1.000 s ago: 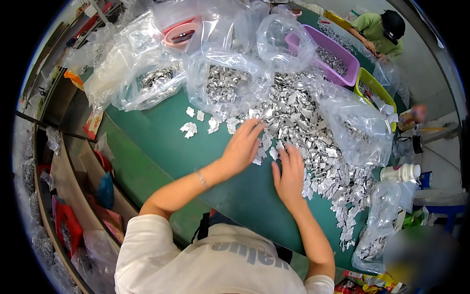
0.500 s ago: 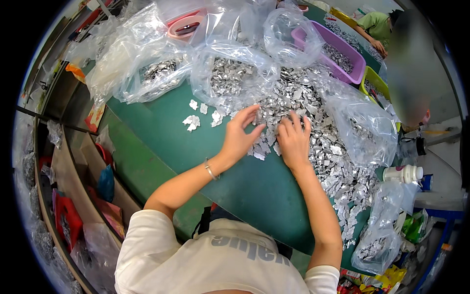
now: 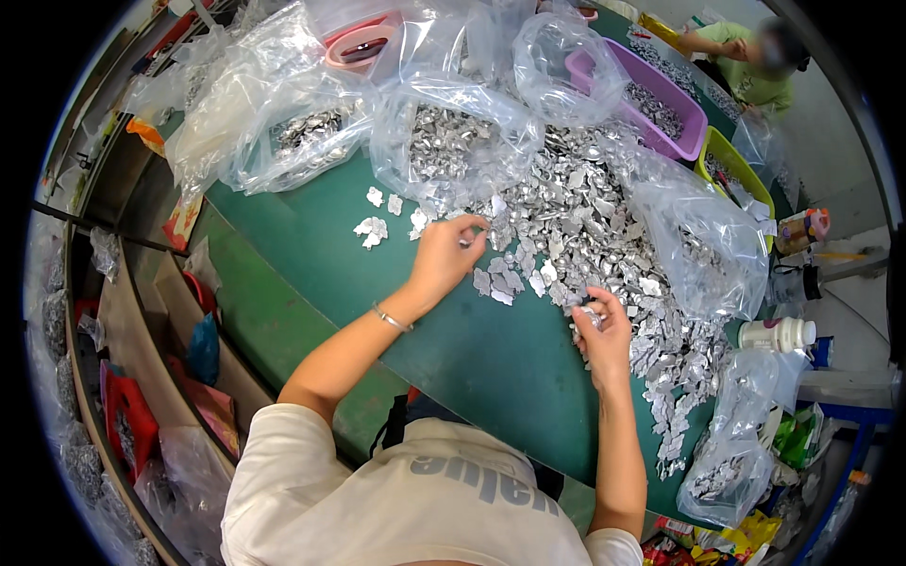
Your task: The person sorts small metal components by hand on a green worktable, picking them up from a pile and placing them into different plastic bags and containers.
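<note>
A wide heap of small flat silver metal pieces (image 3: 580,208) spreads over the green tabletop (image 3: 453,377). At the heap's left edge, my left hand (image 3: 445,257) is closed with thumb and forefinger together; a bit of silver metal shows between them. My right hand (image 3: 607,341) is over the heap's near edge, its fingers curled round a small silver metal piece (image 3: 595,319). Between the two hands lies a loose cluster of flat pieces (image 3: 500,281). A few separate pieces (image 3: 372,231) rest on the table left of my left hand.
Clear plastic bags holding metal pieces (image 3: 448,141) stand along the far side. Behind the heap are a purple bin (image 3: 679,132) and a yellow-green bin (image 3: 746,170). A white bottle (image 3: 776,335) lies at the right. Another person (image 3: 755,71) sits at the far right.
My hands have moved apart. The right came back toward me with a metal piece in its fingers; the left shifted slightly left and closed. The other person has straightened up.
</note>
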### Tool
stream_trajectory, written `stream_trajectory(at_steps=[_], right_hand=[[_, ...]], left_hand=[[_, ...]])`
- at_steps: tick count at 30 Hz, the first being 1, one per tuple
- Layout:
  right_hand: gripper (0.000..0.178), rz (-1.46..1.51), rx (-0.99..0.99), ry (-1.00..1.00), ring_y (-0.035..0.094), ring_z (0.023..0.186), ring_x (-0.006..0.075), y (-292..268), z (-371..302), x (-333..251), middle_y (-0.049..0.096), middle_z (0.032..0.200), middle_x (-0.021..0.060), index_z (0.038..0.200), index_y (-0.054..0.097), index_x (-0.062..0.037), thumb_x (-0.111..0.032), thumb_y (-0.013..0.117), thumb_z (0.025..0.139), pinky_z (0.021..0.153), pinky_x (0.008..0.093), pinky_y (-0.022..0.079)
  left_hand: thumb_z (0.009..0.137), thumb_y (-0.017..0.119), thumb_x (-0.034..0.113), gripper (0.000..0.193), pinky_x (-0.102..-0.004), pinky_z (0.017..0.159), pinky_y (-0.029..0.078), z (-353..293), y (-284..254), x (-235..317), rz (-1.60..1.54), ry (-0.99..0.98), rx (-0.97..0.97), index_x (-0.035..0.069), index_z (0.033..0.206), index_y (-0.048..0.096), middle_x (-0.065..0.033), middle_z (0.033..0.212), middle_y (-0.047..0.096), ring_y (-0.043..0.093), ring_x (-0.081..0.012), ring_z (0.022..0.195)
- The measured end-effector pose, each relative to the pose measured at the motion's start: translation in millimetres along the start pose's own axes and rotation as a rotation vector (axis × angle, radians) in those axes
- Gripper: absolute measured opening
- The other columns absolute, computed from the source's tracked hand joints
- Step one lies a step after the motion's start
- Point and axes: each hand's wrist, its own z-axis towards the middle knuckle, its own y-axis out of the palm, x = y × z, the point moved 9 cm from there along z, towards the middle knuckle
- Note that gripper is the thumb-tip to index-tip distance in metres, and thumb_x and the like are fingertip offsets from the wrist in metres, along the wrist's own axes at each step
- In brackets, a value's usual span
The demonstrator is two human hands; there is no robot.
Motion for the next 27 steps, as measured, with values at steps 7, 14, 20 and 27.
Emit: stream_trajectory(at_steps=[7, 14, 20, 27], right_hand=[[0.025, -0.756, 0.009, -0.567, 0.058, 0.068, 0.0211, -12.3, -24.3, -44.0, 0.058, 0.077, 0.0113, 0.100, 0.060, 0.0011, 0.007, 0.058, 0.076, 0.062, 0.0324, 0.046], [0.020, -0.744, 0.266, -0.614, 0.060, 0.064, 0.0287, -2.2, 6.7, -81.6, 0.060, 0.075, 0.0134, 0.104, 0.062, -0.0014, -0.008, 0.057, 0.086, 0.058, 0.0352, 0.047], [0.023, -1.270, 0.388, -0.720, 0.062, 0.065, 0.0297, 35.7, 52.0, -93.5, 0.059, 0.082, 0.0121, 0.102, 0.061, -0.0051, -0.016, 0.063, 0.082, 0.053, 0.0393, 0.048], [0.021, -0.342, 0.331, -0.695, 0.053, 0.058, 0.0166, -21.8, 19.3, -70.5, 0.053, 0.074, 0.0057, 0.093, 0.064, -0.0069, -0.015, 0.073, 0.076, 0.049, 0.0269, 0.042]], left_hand=[[0.079, 0.062, 0.012, 0.019, -0.0397, 0.057, 0.049, 4.3, 24.9, 42.0, 0.573, 0.371, 0.006, 0.010, 0.098, 0.066, -0.0080, 0.080, 0.059, 0.061, -0.0303, 0.066], [0.076, 0.061, 0.005, 0.022, -0.0389, 0.058, 0.051, 4.4, 50.2, 87.4, 0.343, 0.541, 0.005, 0.008, 0.097, 0.064, -0.0060, 0.094, 0.060, 0.062, -0.0289, 0.064], [0.076, 0.063, 0.006, 0.022, -0.0417, 0.061, 0.051, 46.7, 73.7, 90.4, 0.436, 0.512, 0.027, 0.006, 0.098, 0.063, -0.0080, 0.110, 0.055, 0.062, -0.0324, 0.066], [0.080, 0.063, 0.010, 0.018, -0.0342, 0.059, 0.049, 17.5, 51.4, 95.5, 0.212, 0.479, 0.007, 0.010, 0.098, 0.063, -0.0045, 0.099, 0.059, 0.061, -0.0251, 0.065]])
